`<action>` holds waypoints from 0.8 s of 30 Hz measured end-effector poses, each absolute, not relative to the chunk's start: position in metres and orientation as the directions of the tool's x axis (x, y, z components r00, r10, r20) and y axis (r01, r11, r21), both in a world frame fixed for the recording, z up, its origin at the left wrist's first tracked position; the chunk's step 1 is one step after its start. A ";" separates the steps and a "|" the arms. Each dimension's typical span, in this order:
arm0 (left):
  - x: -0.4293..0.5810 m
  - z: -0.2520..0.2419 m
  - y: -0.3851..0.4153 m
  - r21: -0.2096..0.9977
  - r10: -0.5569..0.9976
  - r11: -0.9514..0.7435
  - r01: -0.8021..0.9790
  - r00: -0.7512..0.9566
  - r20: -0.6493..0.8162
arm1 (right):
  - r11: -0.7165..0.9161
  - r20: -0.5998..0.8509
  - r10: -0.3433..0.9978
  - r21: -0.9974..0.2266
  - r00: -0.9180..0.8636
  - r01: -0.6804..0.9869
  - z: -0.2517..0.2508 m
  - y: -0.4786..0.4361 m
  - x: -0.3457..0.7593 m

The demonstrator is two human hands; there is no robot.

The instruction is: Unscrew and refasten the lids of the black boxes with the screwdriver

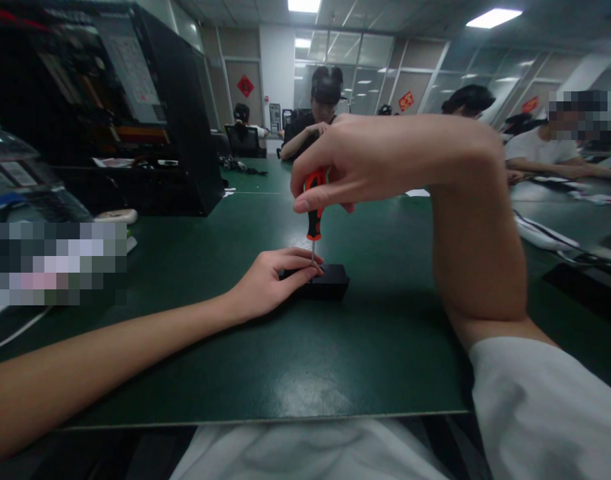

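White sleeve (545, 400) lay closest, and above it the right hand (385, 160) was clenched around the screwdriver (314, 217), which stood upright with its tip on the small black box (330, 281) in the middle of the green table (335, 360), while the left hand (272, 280) lay open, fingers pressing the box down just beside the tip. A slip looked the likeliest fault: a tilted shaft or a weak press could send the tip onto those fingers or skid the box. At the left a black computer case (185, 133) stood well apart, seated people (310, 127) worked across the table, and neither stood between the hands and the box
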State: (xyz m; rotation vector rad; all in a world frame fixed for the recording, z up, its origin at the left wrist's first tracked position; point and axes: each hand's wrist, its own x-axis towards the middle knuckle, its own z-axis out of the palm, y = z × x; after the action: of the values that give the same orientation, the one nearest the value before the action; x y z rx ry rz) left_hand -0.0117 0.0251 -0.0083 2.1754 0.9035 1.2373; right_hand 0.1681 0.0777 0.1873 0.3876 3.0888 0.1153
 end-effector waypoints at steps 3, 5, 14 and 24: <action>-0.012 -0.008 0.024 0.678 0.740 -0.667 0.307 0.373 0.559 | 0.990 -0.063 0.120 0.081 -0.991 0.115 0.190 0.073 0.169; -0.012 -0.009 0.024 0.676 0.733 -0.674 0.298 0.383 0.562 | 0.996 -0.081 0.034 0.081 -0.996 0.028 0.191 0.069 0.170; -0.013 -0.009 0.025 0.658 0.735 -0.673 0.338 0.401 0.546 | 0.968 -0.026 0.177 0.185 -0.984 0.169 0.187 0.056 0.171; -0.010 -0.005 0.023 0.694 0.880 -0.468 0.547 0.356 0.313 | 0.938 0.001 0.266 0.230 -0.964 0.260 0.182 0.051 0.172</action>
State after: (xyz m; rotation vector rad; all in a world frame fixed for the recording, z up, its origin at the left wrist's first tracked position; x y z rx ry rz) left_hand -0.0100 0.0233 -0.0051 2.1464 1.2392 0.9298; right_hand 0.1721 0.0510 0.1818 0.4157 3.0633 0.3572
